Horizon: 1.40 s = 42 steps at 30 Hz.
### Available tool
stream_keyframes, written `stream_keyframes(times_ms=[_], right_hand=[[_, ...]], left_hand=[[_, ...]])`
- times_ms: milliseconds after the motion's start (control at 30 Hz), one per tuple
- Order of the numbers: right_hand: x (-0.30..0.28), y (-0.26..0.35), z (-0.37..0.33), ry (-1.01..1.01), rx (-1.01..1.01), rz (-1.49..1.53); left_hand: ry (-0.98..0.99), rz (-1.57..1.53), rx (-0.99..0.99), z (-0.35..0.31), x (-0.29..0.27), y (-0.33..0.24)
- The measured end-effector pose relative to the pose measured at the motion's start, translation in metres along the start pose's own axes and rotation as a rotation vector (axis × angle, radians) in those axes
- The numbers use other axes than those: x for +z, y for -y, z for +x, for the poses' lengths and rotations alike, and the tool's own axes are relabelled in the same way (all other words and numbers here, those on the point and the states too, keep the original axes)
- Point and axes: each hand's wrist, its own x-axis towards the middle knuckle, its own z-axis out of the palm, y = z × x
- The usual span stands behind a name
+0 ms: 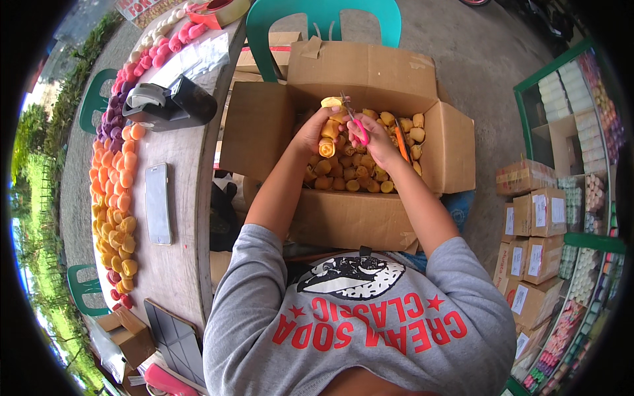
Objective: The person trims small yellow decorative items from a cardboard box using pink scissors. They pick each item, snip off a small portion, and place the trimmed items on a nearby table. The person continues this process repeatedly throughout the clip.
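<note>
My left hand (310,135) is closed around a short row of small yellow rolled bundles (327,146), perhaps yarn; the exact material is hard to make out. In my right hand (379,142) is a pair of small scissors with pink handles (361,132). Its blades point up beside the topmost pale yellow bundle (332,102). Both hands are over an open cardboard box (353,214), which holds many similar yellow-brown bundles (360,179). An orange-handled tool (401,140) lies inside at the right, partly hidden.
Along the table (191,191) at left run rows of coloured bundles (113,178), a black tape dispenser (173,105) and a phone (158,203). A green plastic chair (264,39) stands beyond the box. Stacked cartons (545,254) and a green-framed shelf (561,239) are at right.
</note>
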Motion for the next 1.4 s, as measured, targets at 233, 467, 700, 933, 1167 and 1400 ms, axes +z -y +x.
stream_keyframes(times_ms=[233, 467, 700, 933, 1167, 1400], right_hand=[[-0.005, -0.003, -0.001, 0.090, 0.064, 0.266], [-0.004, -0.001, -0.001, 0.076, 0.069, 0.259], [0.003, -0.002, -0.001, 0.019, 0.056, 0.237], [0.002, -0.009, 0.001, 0.031, 0.038, 0.329], [0.004, -0.006, 0.001, -0.053, 0.021, 0.409], [0.002, -0.014, 0.004, -0.177, 0.014, 0.384]], left_hand=[[0.110, -0.106, -0.073, 0.000, -0.005, 0.000], [0.083, -0.100, -0.097, -0.001, -0.003, 0.000], [0.079, -0.104, -0.055, 0.001, -0.003, 0.002], [0.038, -0.088, -0.037, 0.003, -0.008, 0.006], [0.035, 0.012, -0.113, 0.005, -0.011, 0.010], [0.088, -0.005, -0.042, 0.003, 0.002, 0.008]])
